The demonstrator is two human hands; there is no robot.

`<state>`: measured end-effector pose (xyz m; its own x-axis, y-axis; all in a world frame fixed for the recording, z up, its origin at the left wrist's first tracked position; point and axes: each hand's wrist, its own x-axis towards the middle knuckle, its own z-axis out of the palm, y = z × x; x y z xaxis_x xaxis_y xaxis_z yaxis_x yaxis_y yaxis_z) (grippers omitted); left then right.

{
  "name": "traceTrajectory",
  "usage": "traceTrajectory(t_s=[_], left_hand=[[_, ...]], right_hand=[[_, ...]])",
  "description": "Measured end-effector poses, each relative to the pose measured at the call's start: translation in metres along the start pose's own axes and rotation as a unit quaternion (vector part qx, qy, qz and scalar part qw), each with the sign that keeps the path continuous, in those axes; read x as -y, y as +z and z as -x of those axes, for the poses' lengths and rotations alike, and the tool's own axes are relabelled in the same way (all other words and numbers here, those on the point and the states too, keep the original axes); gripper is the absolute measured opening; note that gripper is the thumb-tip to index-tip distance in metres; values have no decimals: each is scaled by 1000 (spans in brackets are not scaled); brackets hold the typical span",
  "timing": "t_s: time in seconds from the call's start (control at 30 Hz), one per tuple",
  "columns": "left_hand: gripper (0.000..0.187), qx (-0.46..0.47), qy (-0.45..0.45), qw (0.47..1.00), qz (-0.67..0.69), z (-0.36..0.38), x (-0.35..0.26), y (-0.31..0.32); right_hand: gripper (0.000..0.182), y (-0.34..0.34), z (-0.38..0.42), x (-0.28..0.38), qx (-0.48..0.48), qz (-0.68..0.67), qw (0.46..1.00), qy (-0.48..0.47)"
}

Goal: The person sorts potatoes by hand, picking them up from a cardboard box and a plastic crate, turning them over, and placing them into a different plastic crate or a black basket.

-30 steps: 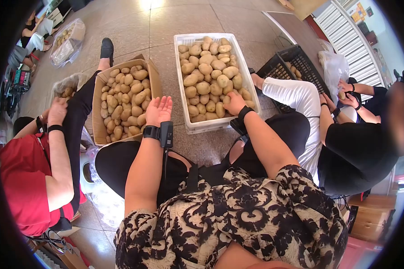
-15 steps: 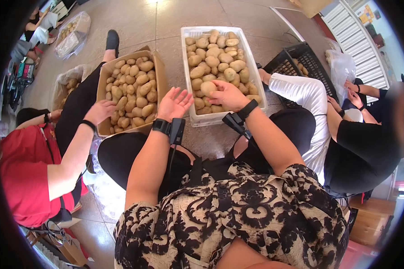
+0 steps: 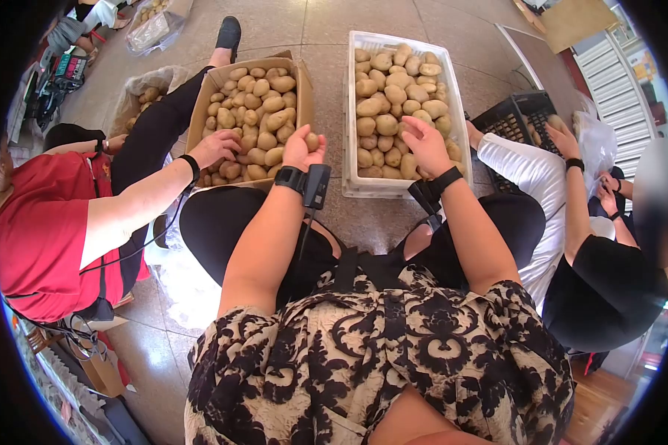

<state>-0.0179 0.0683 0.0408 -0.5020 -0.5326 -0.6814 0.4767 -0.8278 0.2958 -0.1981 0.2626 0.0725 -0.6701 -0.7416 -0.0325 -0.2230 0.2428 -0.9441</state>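
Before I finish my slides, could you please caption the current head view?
The left hand holds a potato beside a cardboard box; the right hand is over a potato-filled white crate.

Listed are one carton (image 3: 305, 93), one white crate (image 3: 382, 187), one black crate (image 3: 506, 117) and one held potato (image 3: 312, 141); heaped potatoes (image 3: 395, 94), dozens, cannot be exactly counted.

We can read no text, label, brand, number or sign anywhere: the cardboard box (image 3: 305, 93) and the white crate (image 3: 378, 190) show us no legible print, and any marks on the dark equipment (image 3: 68, 67) at upper left are too small and blurred for us to make out.
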Motion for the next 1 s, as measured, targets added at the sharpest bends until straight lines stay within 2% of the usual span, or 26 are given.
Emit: traceTrajectory(t_s=[0.03,0.1,0.17,0.23,0.3,0.33,0.37,0.4,0.43,0.47,0.57,0.63,0.77,0.83,0.87,0.9,0.93,0.97,1.0], left_hand=[[31,1,-2,1000,1,-7,-4,-5],[30,-25,11,999,34,-23,-17,-17],[27,-17,17,999,43,-34,-26,-23],[26,-159,63,983,72,-19,-31,-12],[31,-157,76,979,102,-7,-36,-12],[26,-173,133,968,-128,-7,-40,-18],[23,-180,183,901,-351,-10,-45,-25],[22,-178,222,783,-553,-12,-50,-31],[24,-166,249,621,-725,-14,-54,-36],[28,-146,262,423,-855,-16,-54,-39],[37,-203,300,410,-837,-21,-48,-46],[37,-194,283,391,-854,-28,-51,-49],[35,-176,279,406,-852,-11,-43,-33],[34,-133,279,425,-851,-7,-38,-28],[30,-85,233,562,-789,-15,-34,-33],[30,-82,231,560,-791,-24,-30,-36],[29,-50,200,816,-541,-34,-26,-41],[32,-14,138,965,-221,-41,-21,-43],[38,19,54,990,128,-48,-15,-45]], right_hand=[[37,-3,2,4,-1,2,1000,0],[39,-7,7,18,-40,154,987,-17],[39,-11,3,1,-46,183,981,-43],[40,-13,-1,-9,-52,209,974,-70],[39,-14,-4,-7,-74,280,951,-112],[40,-15,-6,-4,-71,311,941,-118],[40,-16,-7,0,-71,309,941,-120],[42,-17,-8,3,-67,327,937,-103],[45,-19,-9,5,-63,345,932,-87],[45,-21,-11,3,-64,345,932,-88],[51,-30,-19,-2,-23,363,930,-50],[55,-36,-25,-5,14,361,932,-36],[57,-35,-30,-6,29,364,930,-47],[50,-32,-28,0,1,335,942,-28],[50,-31,-28,0,0,335,942,-26],[45,-31,-29,-1,-7,333,942,-40],[40,-32,-28,-2,-15,331,942,-52],[40,-32,-28,-7,-19,333,942,-44],[37,-31,-30,-11,-29,341,938,-52]])
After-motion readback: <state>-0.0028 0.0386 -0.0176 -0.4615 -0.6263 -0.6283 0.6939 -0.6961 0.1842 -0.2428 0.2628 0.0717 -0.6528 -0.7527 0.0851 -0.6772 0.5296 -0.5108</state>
